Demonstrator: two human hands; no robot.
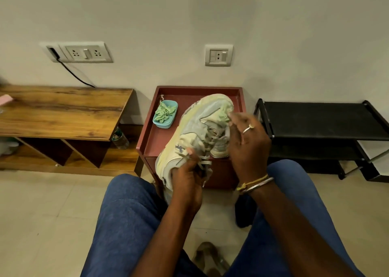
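Knees (130, 213) in blue denim frame the bottom of the view, with a sandal (208, 253) on the tiled floor (42, 213) between them. Just above, the left hand (187, 177) grips the sneaker (195, 129) at its heel end, fingers (185, 161) curled round the collar and the lowest laces. The sneaker, cream and pale grey, is held tilted above the front edge of a small maroon counter (155, 142), sole to the left and toe pointing away. The right hand (248, 144), with a ring (248, 128) and bangles (256, 184) at the wrist, lies against the sneaker's lace side. Its fingers are drawn together and seem to pinch a pale green cloth (225, 111) against the toe, though blur there makes the hold hard to read. Further back on the counter sits a blue tub (162, 125) filled with green scraps. A wooden bench (63, 112) stands to the left with a bottle (120, 139) beside its lower shelf, and a black rack (315, 119) stands to the right. On the wall (189, 24) behind are a wide socket plate (84, 52), with a black cable (73, 72) hanging from it, and a smaller switch plate (219, 55).
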